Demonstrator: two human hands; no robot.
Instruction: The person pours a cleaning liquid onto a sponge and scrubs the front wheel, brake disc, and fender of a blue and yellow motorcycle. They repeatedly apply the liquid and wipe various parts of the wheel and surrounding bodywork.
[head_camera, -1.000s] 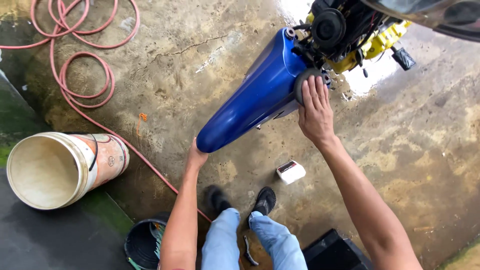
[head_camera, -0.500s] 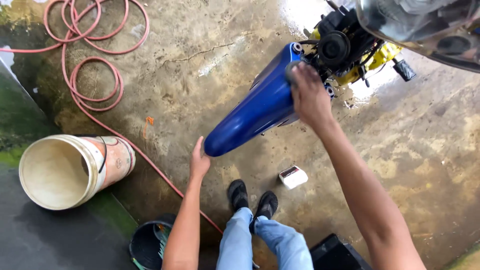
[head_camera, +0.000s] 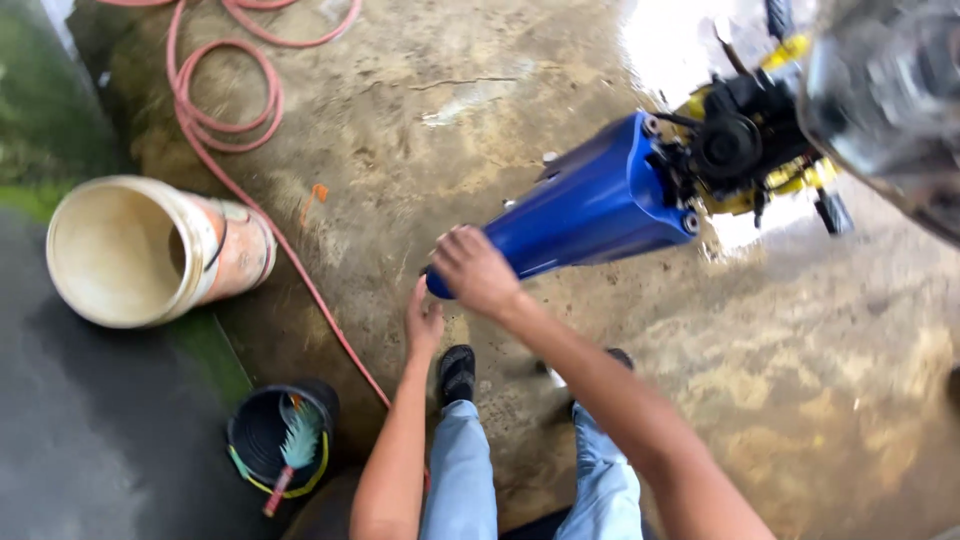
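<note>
A long blue fender (head_camera: 590, 210) juts out over the wet concrete floor (head_camera: 420, 130). Its long axis runs from its wide end, fixed to black and yellow machine parts (head_camera: 745, 150) near the upper right, down to a narrow rounded tip near the middle of the view, just ahead of the person's knees.

The right hand (head_camera: 475, 270) lies on top of that tip, palm down, fingers curled over the blue surface and pressed on it rather than clamped around it. The left hand (head_camera: 424, 322) sits just under and slightly nearer the person, fingers straight and pointing up at the underside of the tip. Whether it touches the fender cannot be told. The right hand is the closer of the two to the fender, whose length stretches away from both hands toward the upper right.

Below the hands are blue jeans (head_camera: 470, 470) and black shoes (head_camera: 457, 372) on the floor.

Toward the left edge a cream bucket (head_camera: 150, 250) lies on its side, its open mouth facing left. A pink hose (head_camera: 250, 190) loops at the top left corner and trails past the bucket toward the shoes. Near the bottom edge stands a small black pail (head_camera: 275, 440) holding a brush
</note>
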